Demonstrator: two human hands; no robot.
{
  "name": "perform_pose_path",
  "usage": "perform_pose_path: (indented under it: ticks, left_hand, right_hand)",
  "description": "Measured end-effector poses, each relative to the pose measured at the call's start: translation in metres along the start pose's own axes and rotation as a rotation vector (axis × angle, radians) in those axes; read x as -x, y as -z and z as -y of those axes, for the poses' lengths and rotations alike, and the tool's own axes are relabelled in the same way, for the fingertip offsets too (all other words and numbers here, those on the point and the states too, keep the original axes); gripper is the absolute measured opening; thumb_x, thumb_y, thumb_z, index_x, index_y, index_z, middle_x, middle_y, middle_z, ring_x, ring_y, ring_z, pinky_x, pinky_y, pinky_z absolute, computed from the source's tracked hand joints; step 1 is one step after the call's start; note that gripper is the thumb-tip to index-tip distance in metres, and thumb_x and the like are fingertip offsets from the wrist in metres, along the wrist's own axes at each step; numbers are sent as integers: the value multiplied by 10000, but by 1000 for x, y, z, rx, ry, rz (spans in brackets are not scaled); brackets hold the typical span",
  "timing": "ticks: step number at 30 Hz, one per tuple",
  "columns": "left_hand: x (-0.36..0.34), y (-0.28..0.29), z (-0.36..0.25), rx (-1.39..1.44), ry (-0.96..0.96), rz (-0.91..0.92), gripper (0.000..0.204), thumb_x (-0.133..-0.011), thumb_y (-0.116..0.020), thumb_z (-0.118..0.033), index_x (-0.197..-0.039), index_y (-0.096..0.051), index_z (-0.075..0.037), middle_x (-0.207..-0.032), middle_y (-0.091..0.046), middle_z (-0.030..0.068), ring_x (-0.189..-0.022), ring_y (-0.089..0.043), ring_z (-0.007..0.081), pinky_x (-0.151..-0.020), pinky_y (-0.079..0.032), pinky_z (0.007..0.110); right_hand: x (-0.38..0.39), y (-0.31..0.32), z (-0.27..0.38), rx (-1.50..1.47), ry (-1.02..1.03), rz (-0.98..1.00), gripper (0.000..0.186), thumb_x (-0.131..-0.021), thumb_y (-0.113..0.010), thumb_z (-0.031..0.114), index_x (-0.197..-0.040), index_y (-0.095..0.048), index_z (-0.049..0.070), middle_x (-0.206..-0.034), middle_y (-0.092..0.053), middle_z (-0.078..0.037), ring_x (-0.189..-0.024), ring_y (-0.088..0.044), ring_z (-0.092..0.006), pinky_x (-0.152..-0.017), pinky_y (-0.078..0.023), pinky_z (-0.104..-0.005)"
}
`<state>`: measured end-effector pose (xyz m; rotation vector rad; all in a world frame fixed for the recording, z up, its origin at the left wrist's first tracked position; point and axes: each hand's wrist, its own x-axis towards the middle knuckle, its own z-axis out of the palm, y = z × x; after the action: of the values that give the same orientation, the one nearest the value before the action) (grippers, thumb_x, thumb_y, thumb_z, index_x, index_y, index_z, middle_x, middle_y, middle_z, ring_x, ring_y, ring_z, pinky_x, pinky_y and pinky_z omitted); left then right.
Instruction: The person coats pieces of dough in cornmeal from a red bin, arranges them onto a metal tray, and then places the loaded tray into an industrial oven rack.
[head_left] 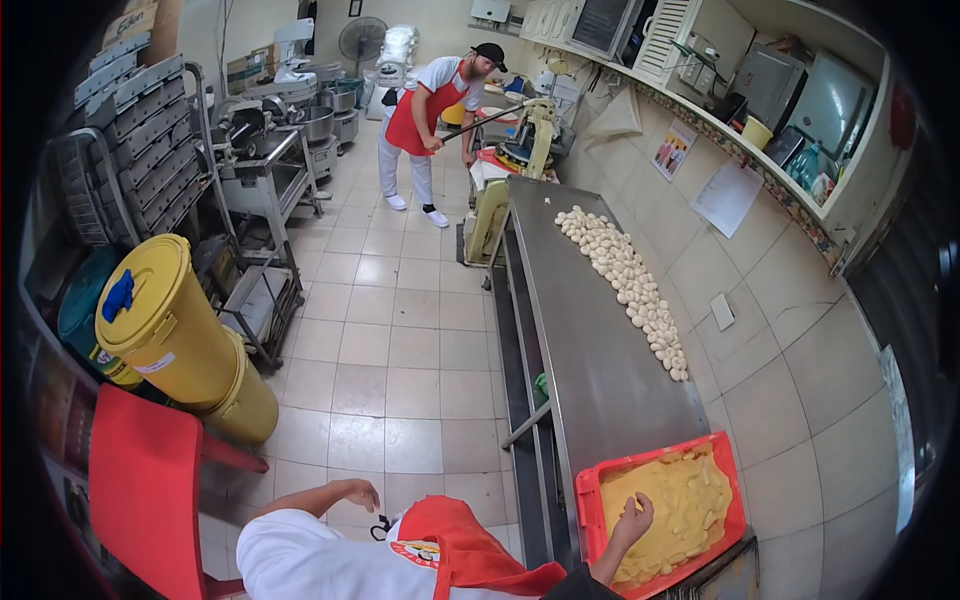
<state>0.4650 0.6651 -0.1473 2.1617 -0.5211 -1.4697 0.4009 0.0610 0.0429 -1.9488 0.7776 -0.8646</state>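
My right hand (633,521) reaches into a red tray (728,470) filled with pale yellow dough at the near end of a long steel table (590,350). Its fingers curl into the dough; whether they grip a piece I cannot tell. My left hand (357,493) hangs loose and empty over the tiled floor, fingers slightly bent, away from the table. A long row of several small white dough balls (630,280) lies along the table's right side, beyond the tray.
A co-worker in a red apron (425,105) stands at the far end working a machine (525,140). Yellow lidded bins (170,325) and a red chair (145,490) stand at my left. Steel racks (255,190) with mixers line the left wall.
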Motion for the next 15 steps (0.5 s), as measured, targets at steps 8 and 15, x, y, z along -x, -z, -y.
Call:
perform_pose_path:
  ticks: [8, 15]
  left_hand:
    - [33, -23, -99, 306, -235, 381, 354, -745, -721, -307, -1018, -740, -82, -971, -724, 78, -933, -628, 195, -798, -466, 327]
    - [41, -43, -147, -115, -306, 204, 392, -698, -708, -361, -966, -741, -77, -984, -717, 125, -892, -651, 276, -810, -486, 384]
  right_hand:
    - [33, 37, -29, -3, -229, 11, 266, -824, -648, 36, -1084, -639, -21, -1054, -635, -82, -710, -523, -149, -633, -447, -283]
    - [54, 98, -55, 69, -324, 25, 288, -836, -651, 66, -1112, -637, -13, -1056, -638, -89, -756, -537, -157, -676, -451, -297]
